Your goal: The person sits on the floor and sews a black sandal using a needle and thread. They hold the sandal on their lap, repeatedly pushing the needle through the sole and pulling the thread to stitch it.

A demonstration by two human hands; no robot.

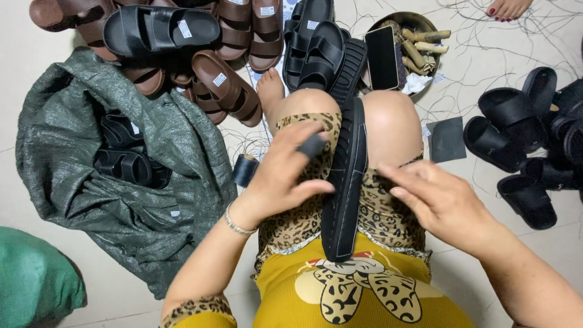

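The black sandal (346, 182) stands on its edge between your knees, its sole side facing right, running from your lap up toward twelve o'clock. Your left hand (285, 173) presses against its left side, thumb touching the edge, fingers curled around nothing else, with a dark finger guard (313, 146) on the index finger. Your right hand (437, 197) sits at three o'clock of the sandal, just beside it, fingers loosely bent and narrow; whether they pinch a needle or thread is too small to tell.

A black thread spool (245, 169) lies on the floor at nine o'clock, near your left wrist. At twelve o'clock, more black sandals (316, 42) are stacked, beside a round bowl (419, 24) with a dark phone (382, 58) leaning on it. Brown sandals (228, 85) pile up at eleven o'clock, above a grey-green woven sack (152, 206) at nine o'clock holding further black pairs. A dark square sheet (446, 140) and another heap of black sandals (528, 140) lie at two to three o'clock.
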